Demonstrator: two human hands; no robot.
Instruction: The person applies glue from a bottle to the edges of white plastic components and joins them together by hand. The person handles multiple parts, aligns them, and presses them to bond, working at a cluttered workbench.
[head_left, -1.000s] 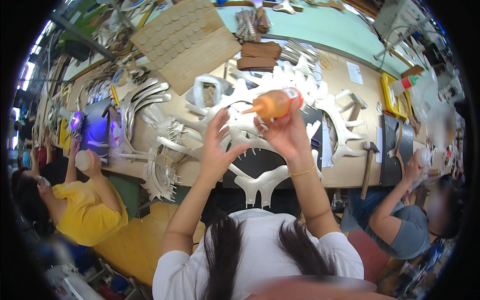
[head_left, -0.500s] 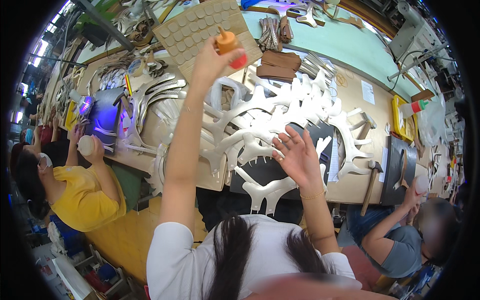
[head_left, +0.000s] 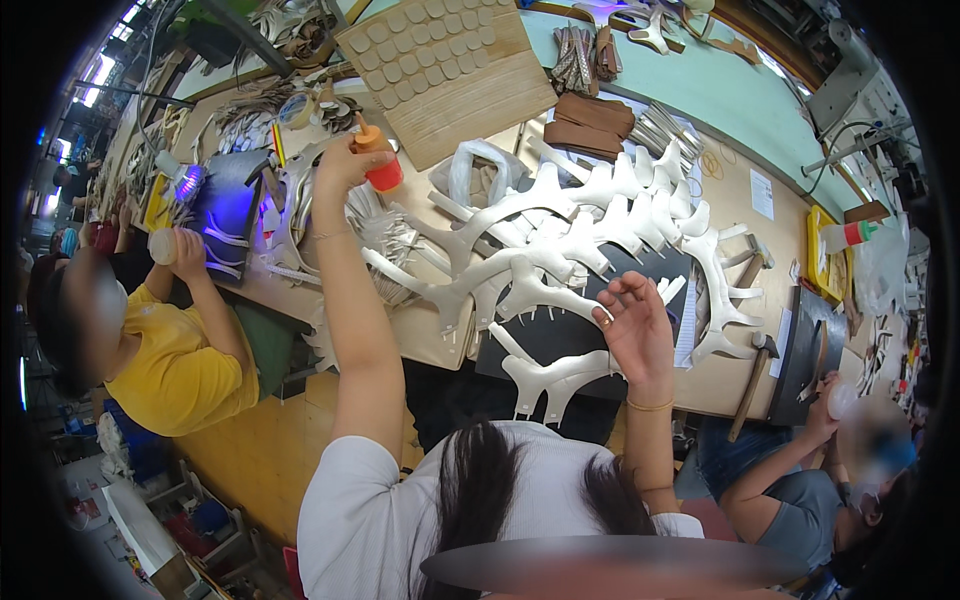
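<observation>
Left hand [head_left: 340, 165]: grips orange bottle [head_left: 378, 160], upper left, over crowded bench.
Right hand [head_left: 635, 330]: fingers spread, empty, beside white cutouts [head_left: 560, 240] near bench edge [head_left: 440, 358].

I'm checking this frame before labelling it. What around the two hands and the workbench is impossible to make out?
- Head view: the left hand wraps the orange squeeze bottle with red base, hiding its middle.
- Head view: the right hand covers part of the white branching cut-out pieces.
- Head view: the workbench far corners are cut off by the dark fisheye rim.
- Head view: small parts on the tan perforated board are too small to identify.
</observation>
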